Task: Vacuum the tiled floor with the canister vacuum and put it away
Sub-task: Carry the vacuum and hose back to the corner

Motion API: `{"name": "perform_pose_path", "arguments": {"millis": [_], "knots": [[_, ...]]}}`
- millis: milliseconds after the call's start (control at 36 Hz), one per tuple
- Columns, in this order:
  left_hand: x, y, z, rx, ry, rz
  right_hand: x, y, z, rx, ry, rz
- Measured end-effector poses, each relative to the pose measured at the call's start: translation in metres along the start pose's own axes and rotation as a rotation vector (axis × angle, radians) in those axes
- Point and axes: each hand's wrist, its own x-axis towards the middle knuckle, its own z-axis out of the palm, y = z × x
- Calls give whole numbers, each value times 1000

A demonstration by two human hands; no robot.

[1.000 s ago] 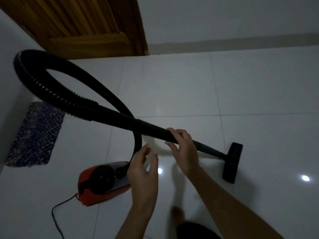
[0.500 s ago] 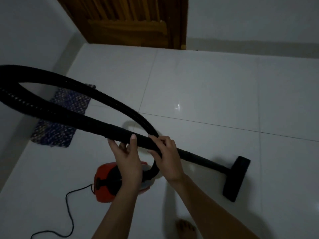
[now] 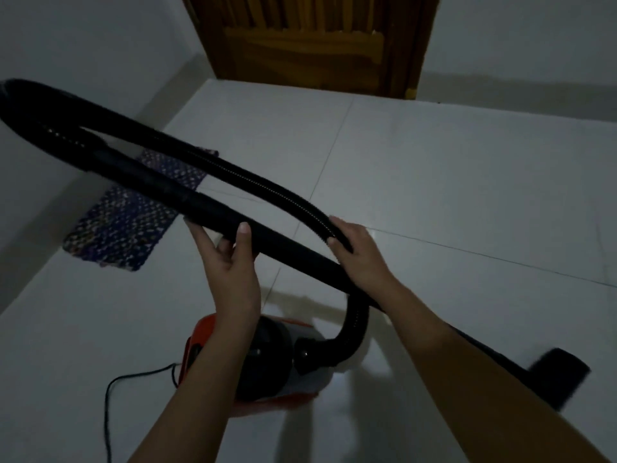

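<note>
Both hands grip the canister vacuum's black wand [image 3: 287, 242] — left hand [image 3: 233, 265] higher up, right hand [image 3: 360, 259] nearer the floor head [image 3: 557, 375] — its axis slanting down-right; the red canister [image 3: 253, 355] sits on the tiled floor [image 3: 434, 182] below.

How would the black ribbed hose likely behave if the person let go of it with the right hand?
The ribbed hose would probably sag: it already bends in a loop back toward the red canister, suggesting it is floppy. The rigid wand, gripped by the left hand, looks straight and stiff, so it should hold its shape.
</note>
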Motion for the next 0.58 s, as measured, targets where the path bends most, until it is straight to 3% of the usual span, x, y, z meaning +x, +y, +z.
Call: {"name": "perform_pose_path", "arguments": {"millis": [56,139,417,583], "knots": [[8,-12,-3,-22,-11,54,14,11,4,-25,-69,135],[18,-31,-6,-51,-15,113,23,19,9,150,-164,182],[22,-41,5,-170,-154,242,-1,2,-9,184,63,-207],[6,-27,17,-180,-247,241,-23,-22,-12,-71,-69,-237]]}}
